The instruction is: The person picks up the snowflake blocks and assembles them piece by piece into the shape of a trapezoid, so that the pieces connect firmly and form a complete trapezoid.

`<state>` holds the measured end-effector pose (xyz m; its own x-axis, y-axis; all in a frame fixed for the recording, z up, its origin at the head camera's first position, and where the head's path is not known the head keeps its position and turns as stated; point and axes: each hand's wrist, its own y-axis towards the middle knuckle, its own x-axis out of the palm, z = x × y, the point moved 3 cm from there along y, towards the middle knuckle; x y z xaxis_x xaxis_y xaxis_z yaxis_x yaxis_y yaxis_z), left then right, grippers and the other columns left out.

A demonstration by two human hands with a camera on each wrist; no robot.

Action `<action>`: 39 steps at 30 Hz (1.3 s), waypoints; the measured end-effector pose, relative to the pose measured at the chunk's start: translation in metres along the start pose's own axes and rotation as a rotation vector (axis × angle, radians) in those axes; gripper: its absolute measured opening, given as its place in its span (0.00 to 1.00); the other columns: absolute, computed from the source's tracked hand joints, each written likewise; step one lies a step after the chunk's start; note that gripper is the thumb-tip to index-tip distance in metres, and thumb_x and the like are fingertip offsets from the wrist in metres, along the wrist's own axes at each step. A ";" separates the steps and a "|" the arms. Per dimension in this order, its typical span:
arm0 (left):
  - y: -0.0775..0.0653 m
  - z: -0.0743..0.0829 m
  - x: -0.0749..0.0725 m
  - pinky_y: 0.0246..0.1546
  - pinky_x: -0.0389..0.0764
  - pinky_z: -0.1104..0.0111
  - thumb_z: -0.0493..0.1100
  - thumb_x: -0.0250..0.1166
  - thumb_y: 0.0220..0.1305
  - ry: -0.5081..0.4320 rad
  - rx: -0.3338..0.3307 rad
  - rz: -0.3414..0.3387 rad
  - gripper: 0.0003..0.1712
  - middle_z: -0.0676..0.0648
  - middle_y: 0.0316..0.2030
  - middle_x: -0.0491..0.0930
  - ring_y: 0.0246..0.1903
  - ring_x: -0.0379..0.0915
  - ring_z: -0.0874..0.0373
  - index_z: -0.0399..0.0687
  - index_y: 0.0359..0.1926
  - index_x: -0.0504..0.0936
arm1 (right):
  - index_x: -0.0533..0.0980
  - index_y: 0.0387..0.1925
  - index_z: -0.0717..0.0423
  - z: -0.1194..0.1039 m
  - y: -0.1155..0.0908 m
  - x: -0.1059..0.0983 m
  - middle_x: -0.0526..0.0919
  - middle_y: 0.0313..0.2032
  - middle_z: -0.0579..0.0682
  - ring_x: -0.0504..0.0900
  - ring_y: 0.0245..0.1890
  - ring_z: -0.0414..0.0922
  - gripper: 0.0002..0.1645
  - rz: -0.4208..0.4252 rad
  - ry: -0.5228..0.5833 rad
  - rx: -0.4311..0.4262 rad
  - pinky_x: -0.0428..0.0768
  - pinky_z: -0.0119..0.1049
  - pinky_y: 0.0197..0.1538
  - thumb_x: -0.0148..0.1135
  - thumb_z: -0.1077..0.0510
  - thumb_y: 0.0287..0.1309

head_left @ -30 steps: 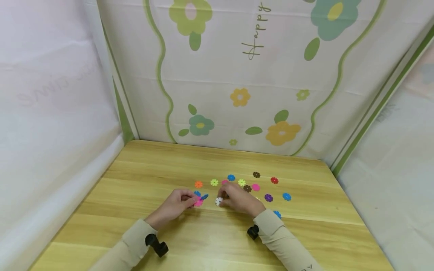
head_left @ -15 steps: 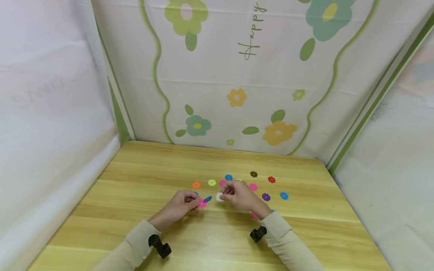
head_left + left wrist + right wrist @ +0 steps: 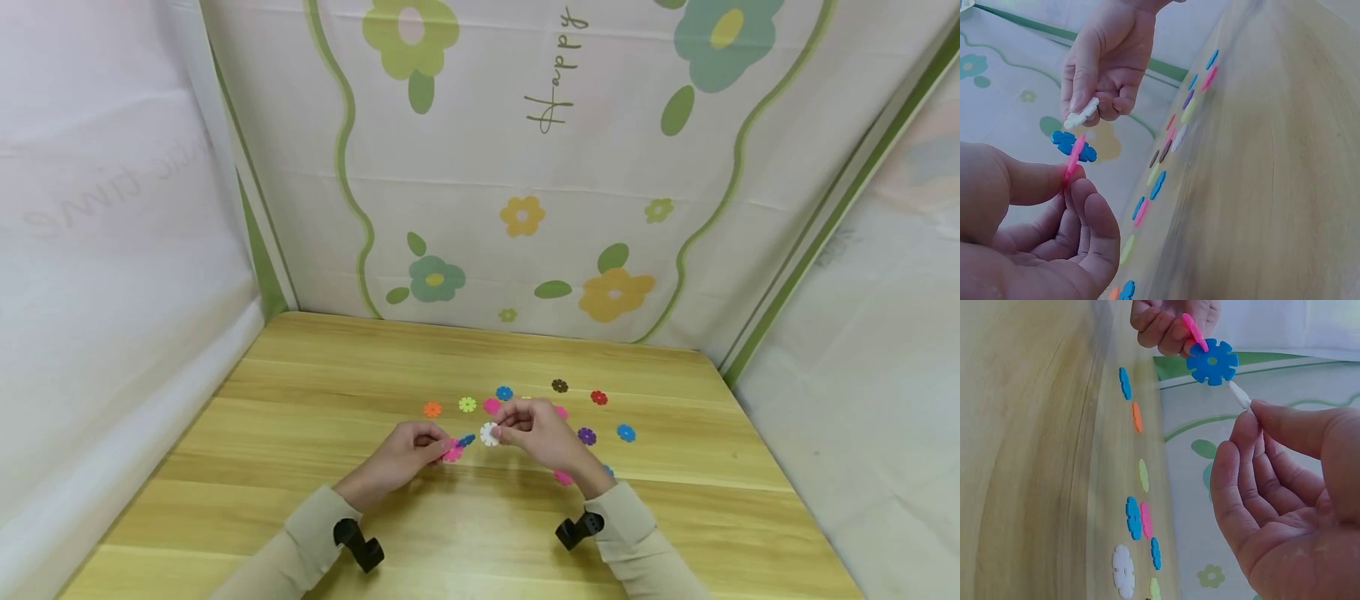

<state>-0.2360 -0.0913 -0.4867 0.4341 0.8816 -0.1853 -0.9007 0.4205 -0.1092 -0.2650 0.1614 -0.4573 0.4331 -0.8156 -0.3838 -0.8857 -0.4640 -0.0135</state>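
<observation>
Between thumb and forefinger my left hand point(image 3: 401, 461) pinches a pink notched disc point(image 3: 453, 452). A blue notched disc point(image 3: 1212, 361) is slotted crosswise into that pink one and stands out toward the right. My right hand point(image 3: 543, 433) pinches a white notched disc point(image 3: 489, 434) by its edge, thumb against fingers. In the right wrist view the white disc's far edge is right by the blue disc's rim; whether they touch I cannot tell. Both hands are raised above the wooden table point(image 3: 337, 367). The right hand hides some discs behind it in the head view.
Loose flower-shaped discs lie spread beyond the hands, among them orange point(image 3: 432, 409), yellow-green point(image 3: 468, 404), brown point(image 3: 560, 386), red point(image 3: 599, 397), purple point(image 3: 587, 436) and blue point(image 3: 626, 432) ones. A pink disc point(image 3: 563, 477) lies near the right wrist. Printed fabric walls point(image 3: 450, 167) enclose the table.
The right hand has lifted the white disc slightly, and its face now shows more. My left hand has shifted a little right with the pink and blue discs, narrowing the gap.
</observation>
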 end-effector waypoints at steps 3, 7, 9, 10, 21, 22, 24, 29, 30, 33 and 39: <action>0.000 -0.001 0.001 0.44 0.82 0.64 0.45 0.59 0.82 0.006 0.007 -0.010 0.14 0.44 0.42 0.83 0.43 0.77 0.51 0.39 0.53 0.84 | 0.84 0.46 0.57 0.000 -0.002 0.001 0.87 0.40 0.53 0.85 0.45 0.68 0.08 -0.001 0.004 -0.008 0.87 0.55 0.49 0.70 0.57 0.69; 0.001 0.000 0.002 0.42 0.82 0.65 0.45 0.60 0.80 0.011 0.012 -0.013 0.13 0.44 0.41 0.83 0.41 0.77 0.52 0.41 0.50 0.85 | 0.84 0.46 0.58 0.001 -0.001 0.003 0.88 0.40 0.55 0.86 0.42 0.65 0.09 -0.010 -0.007 -0.019 0.88 0.53 0.48 0.70 0.57 0.69; 0.002 0.000 0.003 0.42 0.82 0.65 0.45 0.62 0.80 0.016 0.018 -0.013 0.12 0.43 0.41 0.84 0.41 0.78 0.51 0.41 0.49 0.85 | 0.84 0.46 0.59 0.002 0.000 0.004 0.87 0.40 0.57 0.86 0.41 0.62 0.10 -0.017 -0.011 -0.021 0.88 0.51 0.47 0.70 0.57 0.69; 0.002 0.000 0.004 0.43 0.83 0.65 0.45 0.62 0.79 0.018 0.022 -0.014 0.12 0.44 0.41 0.84 0.41 0.79 0.51 0.42 0.49 0.85 | 0.84 0.46 0.60 0.003 0.000 0.004 0.87 0.40 0.58 0.87 0.41 0.61 0.10 -0.021 -0.012 -0.022 0.89 0.50 0.46 0.70 0.57 0.69; 0.001 0.004 0.011 0.38 0.82 0.68 0.43 0.63 0.78 0.082 0.102 -0.001 0.08 0.44 0.41 0.85 0.39 0.79 0.49 0.42 0.45 0.85 | 0.85 0.43 0.59 0.002 -0.001 0.007 0.88 0.38 0.57 0.87 0.40 0.65 0.06 -0.063 -0.030 -0.060 0.89 0.52 0.46 0.68 0.60 0.70; 0.001 0.005 0.011 0.37 0.81 0.69 0.42 0.63 0.78 0.094 0.118 0.008 0.08 0.44 0.40 0.85 0.38 0.79 0.49 0.42 0.45 0.85 | 0.85 0.43 0.59 0.002 -0.001 0.006 0.88 0.38 0.56 0.86 0.40 0.66 0.05 -0.058 -0.024 -0.054 0.89 0.53 0.46 0.69 0.60 0.70; 0.000 0.008 0.013 0.34 0.79 0.71 0.41 0.63 0.78 0.110 0.150 0.026 0.08 0.43 0.39 0.85 0.37 0.78 0.50 0.41 0.44 0.85 | 0.86 0.43 0.58 0.002 -0.001 0.005 0.88 0.37 0.55 0.86 0.41 0.67 0.05 -0.045 -0.012 -0.039 0.88 0.54 0.47 0.69 0.60 0.70; 0.002 0.010 0.019 0.35 0.81 0.70 0.39 0.64 0.76 0.101 0.180 0.064 0.06 0.43 0.38 0.85 0.37 0.78 0.49 0.40 0.44 0.85 | 0.86 0.43 0.59 0.004 -0.002 0.001 0.89 0.37 0.55 0.87 0.41 0.67 0.05 -0.015 -0.001 -0.017 0.88 0.54 0.46 0.69 0.60 0.69; 0.003 0.009 0.020 0.37 0.82 0.69 0.38 0.65 0.76 0.103 0.178 0.070 0.06 0.43 0.39 0.85 0.38 0.79 0.49 0.40 0.44 0.85 | 0.86 0.43 0.59 0.004 -0.002 0.001 0.89 0.37 0.55 0.87 0.40 0.66 0.06 -0.012 -0.002 -0.015 0.88 0.53 0.46 0.69 0.61 0.69; 0.003 0.006 0.023 0.39 0.84 0.67 0.38 0.65 0.76 0.099 0.169 0.082 0.05 0.44 0.40 0.86 0.39 0.81 0.47 0.42 0.44 0.86 | 0.86 0.43 0.61 0.005 -0.001 0.000 0.89 0.37 0.56 0.88 0.39 0.62 0.06 -0.004 -0.005 -0.013 0.89 0.51 0.45 0.69 0.61 0.69; 0.003 0.005 0.026 0.36 0.82 0.70 0.38 0.65 0.76 0.074 0.150 0.120 0.06 0.43 0.40 0.87 0.39 0.82 0.45 0.41 0.43 0.86 | 0.87 0.42 0.62 0.005 -0.001 0.001 0.89 0.38 0.57 0.88 0.39 0.61 0.06 0.009 0.006 -0.004 0.89 0.52 0.46 0.70 0.62 0.68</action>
<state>-0.2274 -0.0657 -0.4872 0.3191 0.9115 -0.2597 -0.9361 0.3459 0.0638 -0.2649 0.1630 -0.4624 0.4258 -0.8218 -0.3787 -0.8890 -0.4579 -0.0059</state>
